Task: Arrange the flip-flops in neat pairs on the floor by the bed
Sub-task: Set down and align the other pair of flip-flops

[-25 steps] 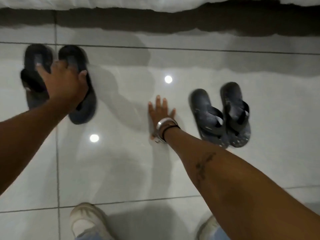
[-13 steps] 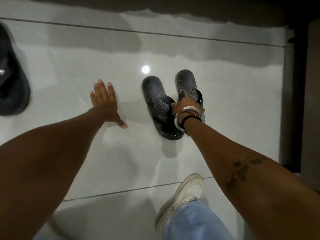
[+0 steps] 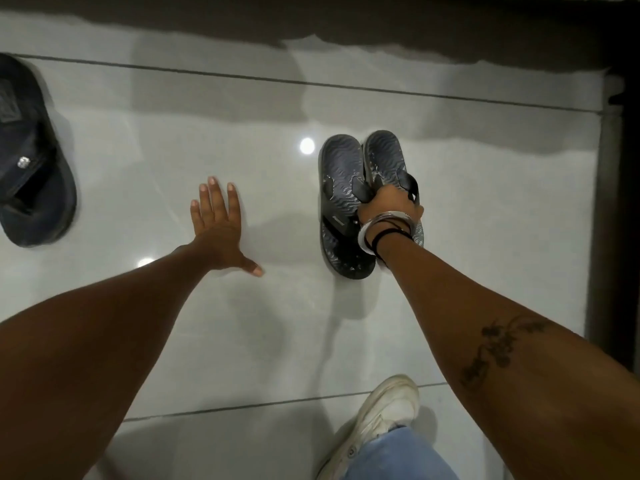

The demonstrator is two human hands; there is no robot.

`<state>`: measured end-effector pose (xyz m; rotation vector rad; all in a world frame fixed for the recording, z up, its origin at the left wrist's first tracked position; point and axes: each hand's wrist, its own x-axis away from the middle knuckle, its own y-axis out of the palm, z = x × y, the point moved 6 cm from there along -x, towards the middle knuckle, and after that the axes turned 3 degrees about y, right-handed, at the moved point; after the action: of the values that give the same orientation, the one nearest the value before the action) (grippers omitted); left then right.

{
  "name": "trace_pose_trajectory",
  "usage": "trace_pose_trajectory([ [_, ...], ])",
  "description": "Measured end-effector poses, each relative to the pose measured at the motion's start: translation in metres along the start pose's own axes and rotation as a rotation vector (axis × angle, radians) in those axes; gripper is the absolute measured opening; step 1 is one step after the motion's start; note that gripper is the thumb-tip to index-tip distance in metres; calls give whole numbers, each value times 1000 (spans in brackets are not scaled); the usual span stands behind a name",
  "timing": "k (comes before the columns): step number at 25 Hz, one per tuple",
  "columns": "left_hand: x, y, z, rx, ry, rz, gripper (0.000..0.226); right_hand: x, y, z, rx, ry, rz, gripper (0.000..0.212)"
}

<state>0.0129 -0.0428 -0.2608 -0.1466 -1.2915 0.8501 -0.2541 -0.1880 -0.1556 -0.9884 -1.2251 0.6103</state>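
Two dark grey flip-flops with wavy soles lie side by side on the white tiled floor. The left one lies flat. The right one is tilted up against it, and my right hand is closed around the straps of both. My left hand rests flat on the tile with its fingers spread, a hand's width left of the pair. A dark navy flip-flop with a small metal emblem lies at the far left edge, partly cut off.
The dark gap under the bed runs along the top. A dark vertical furniture edge stands at the right. My white sneaker and a jeans leg are at the bottom. Ceiling lights reflect on the glossy tiles.
My left hand left the navy pair and now lies flat on the floor. My right hand moved from the floor onto the grey pair and gripped their straps, pulling the two together.
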Motion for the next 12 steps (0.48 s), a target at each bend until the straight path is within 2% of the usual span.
trace_pose_trajectory([
  [6, 7, -5, 3, -23, -18, 6, 182, -42, -29, -24, -145, 59, 55, 42],
  [12, 12, -9, 9, -39, 11, -3, 181, -61, -48, -36, -53, 48, 112, 42],
])
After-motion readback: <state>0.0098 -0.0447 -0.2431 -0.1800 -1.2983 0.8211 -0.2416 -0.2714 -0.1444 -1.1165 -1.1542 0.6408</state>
